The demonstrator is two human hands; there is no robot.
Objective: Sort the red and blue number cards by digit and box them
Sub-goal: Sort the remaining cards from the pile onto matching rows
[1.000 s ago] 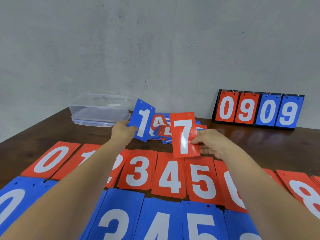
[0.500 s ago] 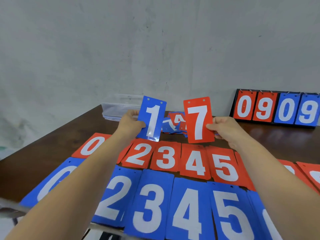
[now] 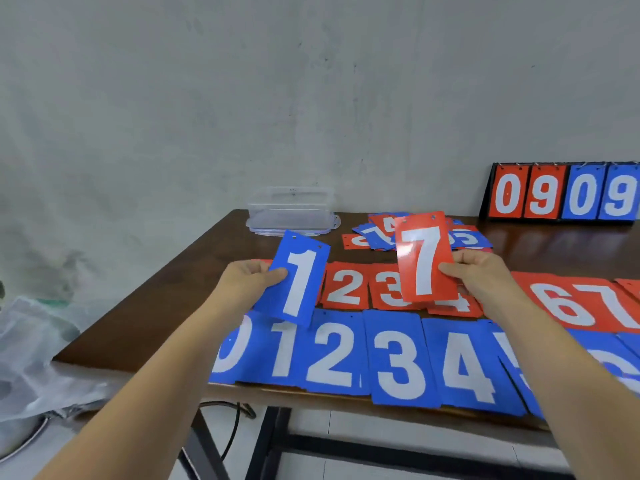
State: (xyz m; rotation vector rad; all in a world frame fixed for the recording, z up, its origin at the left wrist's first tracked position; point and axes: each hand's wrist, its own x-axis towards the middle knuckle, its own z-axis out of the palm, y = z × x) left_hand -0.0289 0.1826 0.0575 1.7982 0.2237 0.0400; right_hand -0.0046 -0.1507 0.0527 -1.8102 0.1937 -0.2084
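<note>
My left hand [image 3: 247, 280] pinches a blue 1 card [image 3: 298, 282] by its left edge, held above the blue 1 lying on the table. My right hand [image 3: 479, 275] pinches a red 7 card [image 3: 424, 259] by its right edge, held over the red 3 and 4. A row of red cards [image 3: 346, 287] runs across the table, with a row of blue cards [image 3: 398, 362] in front of it, both in digit order. A loose pile of unsorted cards [image 3: 377, 233] lies behind the rows. A clear plastic box [image 3: 292, 211] stands at the back.
A black scoreboard stand [image 3: 562, 192] showing 0 9 0 9 stands at the back right against the wall. The brown table's left edge [image 3: 145, 303] is near; clear plastic bags [image 3: 38, 358] lie on the floor to the left. A cable hangs below the table.
Both hands drew back toward me with their cards. The blue 1 dropped lower, over the blue row. My view turned left and down, showing the table's front edge and the floor.
</note>
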